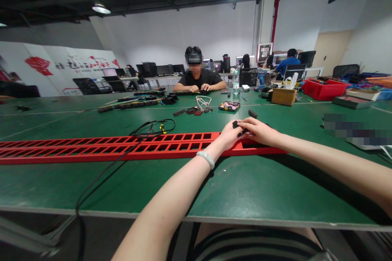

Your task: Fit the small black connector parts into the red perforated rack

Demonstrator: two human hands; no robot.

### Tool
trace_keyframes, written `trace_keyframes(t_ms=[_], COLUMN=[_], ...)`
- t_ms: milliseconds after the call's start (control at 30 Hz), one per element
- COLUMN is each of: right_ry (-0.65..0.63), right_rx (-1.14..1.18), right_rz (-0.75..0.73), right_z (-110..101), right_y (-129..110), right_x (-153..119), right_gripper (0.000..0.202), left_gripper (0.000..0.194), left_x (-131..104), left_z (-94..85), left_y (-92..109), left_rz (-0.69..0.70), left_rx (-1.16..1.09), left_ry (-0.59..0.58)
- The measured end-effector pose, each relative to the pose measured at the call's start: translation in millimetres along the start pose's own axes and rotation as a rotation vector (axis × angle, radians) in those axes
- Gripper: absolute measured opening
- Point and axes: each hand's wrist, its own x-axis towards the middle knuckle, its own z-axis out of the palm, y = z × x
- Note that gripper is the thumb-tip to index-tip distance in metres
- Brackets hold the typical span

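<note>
A long red frame (171, 153) with two rows of slots lies across the green table. Over its right part, my left hand (229, 133) is closed round a small black piece (235, 124), with a pale bracelet on the wrist. My right hand (256, 130) meets it from the right, its fingers pinched on the same black piece. The lower side of the piece is hidden by the fingers. A black cable (131, 147) with a yellow tag (163, 129) crosses the frame left of my hands.
A small black block (252, 113) lies just beyond my right hand. Farther back are a patterned box (229, 106), a bottle (235, 82), a yellow box (283, 96) and a red bin (324, 89). A person (197, 75) sits opposite, hands on dark parts.
</note>
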Motion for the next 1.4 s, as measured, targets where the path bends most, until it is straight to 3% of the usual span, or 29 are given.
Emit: trace_keyframes(t_ms=[267,400,500,600,833,1167,1400], right_ry=[0.078,0.177,0.199,0.163,-0.016,-0.073,-0.106], right_rx=[0.03,0.105,0.18,0.186,0.179,0.149,0.114], right_rz=[0.047,0.275,0.441,0.5,0.37,0.308,0.297], right_z=[1.3,-3.5,-4.9,-5.0,-11.7,-12.3,-13.1], right_y=[7.9,23.5,36.1,39.9,26.3,23.7,21.5], right_x=[-17.5,-31.6,-41.4,-45.9,-40.0,-37.1,-36.1], right_gripper=[0.049,0.04,0.038,0.038,0.04,0.041,0.041], left_gripper=[0.016,0.018,0.021,0.019,0.015,0.024,0.016], left_x=[-6.5,-12.1,-16.7,-19.7,-21.3,-19.7,-18.6], left_z=[11.1,5.4,-0.1,-1.9,1.9,1.0,1.0], left_y=[0.7,5.7,12.1,17.1,17.5,13.8,15.7], left_rz=[0.11,0.27,0.439,0.432,0.357,0.371,0.452], left_rx=[0.519,0.99,1.426,1.633,1.735,1.745,1.738], left_ry=[0.089,0.097,0.026,-0.024,-0.095,-0.045,-0.167])
